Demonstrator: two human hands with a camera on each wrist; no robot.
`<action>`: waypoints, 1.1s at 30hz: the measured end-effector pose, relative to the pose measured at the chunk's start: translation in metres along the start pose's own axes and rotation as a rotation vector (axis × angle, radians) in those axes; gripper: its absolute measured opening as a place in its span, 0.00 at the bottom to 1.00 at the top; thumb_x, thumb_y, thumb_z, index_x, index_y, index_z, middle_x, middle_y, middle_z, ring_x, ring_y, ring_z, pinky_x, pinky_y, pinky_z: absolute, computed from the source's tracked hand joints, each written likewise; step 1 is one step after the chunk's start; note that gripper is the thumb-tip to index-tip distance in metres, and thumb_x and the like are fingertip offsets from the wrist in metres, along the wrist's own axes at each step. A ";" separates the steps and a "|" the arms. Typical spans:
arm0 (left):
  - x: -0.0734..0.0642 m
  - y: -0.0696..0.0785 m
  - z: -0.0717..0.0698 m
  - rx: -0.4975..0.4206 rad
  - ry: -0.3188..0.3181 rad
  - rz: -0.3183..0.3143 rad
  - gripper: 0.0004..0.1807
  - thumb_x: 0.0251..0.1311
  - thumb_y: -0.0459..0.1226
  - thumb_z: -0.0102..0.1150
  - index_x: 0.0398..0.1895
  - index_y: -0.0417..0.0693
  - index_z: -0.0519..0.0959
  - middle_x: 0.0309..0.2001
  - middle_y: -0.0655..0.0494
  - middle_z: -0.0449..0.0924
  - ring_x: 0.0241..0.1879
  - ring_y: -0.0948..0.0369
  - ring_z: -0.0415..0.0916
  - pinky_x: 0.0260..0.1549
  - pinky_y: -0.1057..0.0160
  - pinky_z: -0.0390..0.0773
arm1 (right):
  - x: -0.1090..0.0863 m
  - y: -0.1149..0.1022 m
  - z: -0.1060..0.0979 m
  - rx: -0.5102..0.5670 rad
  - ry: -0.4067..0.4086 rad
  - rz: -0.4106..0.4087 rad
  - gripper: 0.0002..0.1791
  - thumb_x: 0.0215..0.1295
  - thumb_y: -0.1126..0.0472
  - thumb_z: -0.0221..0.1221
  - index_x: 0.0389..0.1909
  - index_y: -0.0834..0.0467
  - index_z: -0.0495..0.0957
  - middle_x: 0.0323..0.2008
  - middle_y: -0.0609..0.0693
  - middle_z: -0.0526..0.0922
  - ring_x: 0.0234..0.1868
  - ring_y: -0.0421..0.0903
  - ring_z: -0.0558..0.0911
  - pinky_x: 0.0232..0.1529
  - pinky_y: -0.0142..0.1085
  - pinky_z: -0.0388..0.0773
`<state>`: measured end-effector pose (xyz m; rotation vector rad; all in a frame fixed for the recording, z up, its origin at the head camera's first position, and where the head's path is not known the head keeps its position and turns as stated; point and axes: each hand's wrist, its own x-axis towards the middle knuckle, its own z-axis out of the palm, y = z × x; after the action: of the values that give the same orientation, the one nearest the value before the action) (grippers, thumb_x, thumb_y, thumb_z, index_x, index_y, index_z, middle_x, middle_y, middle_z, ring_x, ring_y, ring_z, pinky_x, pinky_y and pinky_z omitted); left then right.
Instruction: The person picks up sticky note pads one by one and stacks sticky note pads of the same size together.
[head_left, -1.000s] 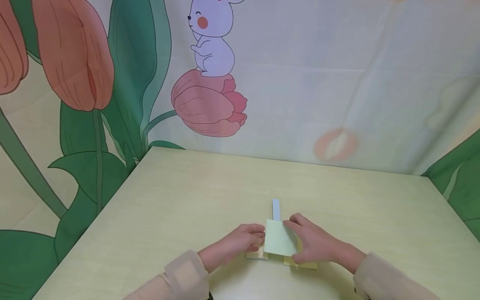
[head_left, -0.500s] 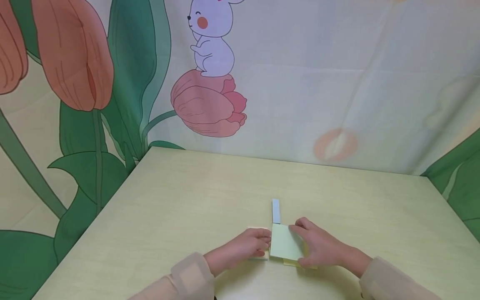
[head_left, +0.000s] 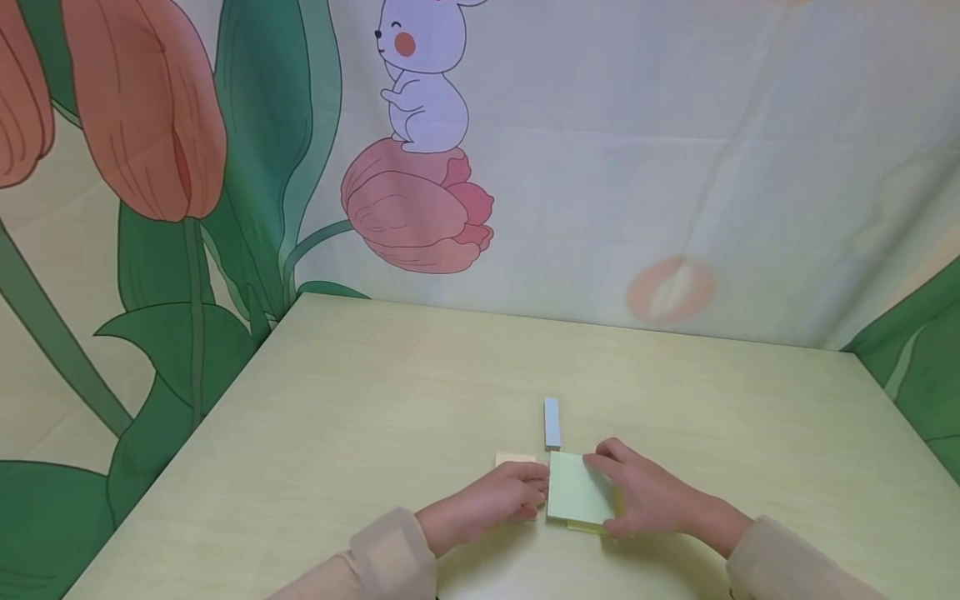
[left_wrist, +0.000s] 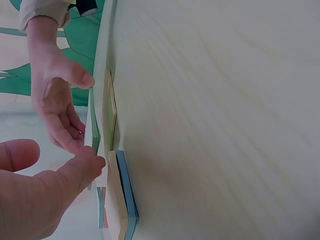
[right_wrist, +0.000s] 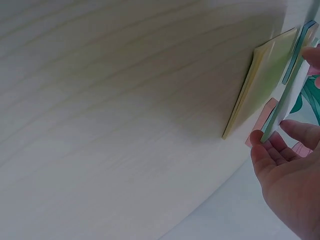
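Note:
My right hand (head_left: pixel 652 500) pinches a light green sticky note pad (head_left: pixel 577 487) by its right side, thumb at the near edge and fingers at the far edge. The pad is raised over a yellow sticky note pad (right_wrist: pixel 262 80) lying on the table. My left hand (head_left: pixel 491 504) reaches the green pad's left edge with its fingertips, fingers fairly straight. Beneath the left hand lies a peach sticky note pad (head_left: pixel 513 458) on top of a blue pad (left_wrist: pixel 127 195). Most of the yellow pad is hidden in the head view.
A narrow light blue strip pad (head_left: pixel 552 423) lies just beyond the green pad, with a pink layer (right_wrist: pixel 261 120) under it. The pale wood-pattern table (head_left: pixel 420 375) ends at a printed curtain (head_left: pixel 570 208) with tulips and a rabbit.
The green pad has moved right and slightly nearer in my right hand, now covering more of the yellow pad. My left hand has followed it rightward. The blue strip pad is more exposed.

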<state>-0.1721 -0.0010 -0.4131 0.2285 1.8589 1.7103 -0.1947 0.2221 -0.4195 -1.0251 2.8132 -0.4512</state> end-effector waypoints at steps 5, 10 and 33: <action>0.000 -0.001 0.002 0.000 0.000 -0.007 0.26 0.57 0.28 0.43 0.60 0.26 0.57 0.60 0.32 0.59 0.61 0.44 0.58 0.54 0.51 0.67 | -0.002 0.000 0.000 -0.006 -0.003 0.000 0.40 0.33 0.56 0.65 0.53 0.64 0.67 0.46 0.49 0.65 0.40 0.40 0.69 0.39 0.31 0.72; -0.001 0.000 0.005 0.004 0.000 -0.008 0.26 0.56 0.28 0.44 0.59 0.27 0.58 0.60 0.32 0.59 0.60 0.44 0.58 0.53 0.51 0.67 | -0.003 0.002 -0.001 -0.001 0.000 -0.007 0.39 0.34 0.57 0.65 0.53 0.64 0.68 0.45 0.49 0.66 0.40 0.40 0.69 0.38 0.31 0.71; 0.004 -0.006 0.012 -0.018 0.012 -0.021 0.26 0.53 0.26 0.44 0.58 0.26 0.59 0.59 0.32 0.60 0.59 0.44 0.60 0.52 0.52 0.69 | -0.010 0.006 0.004 -0.005 -0.030 0.029 0.37 0.34 0.56 0.65 0.52 0.57 0.67 0.46 0.46 0.65 0.41 0.40 0.69 0.41 0.32 0.72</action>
<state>-0.1673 0.0106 -0.4197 0.1905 1.8477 1.7170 -0.1899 0.2322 -0.4255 -0.9815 2.8004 -0.4223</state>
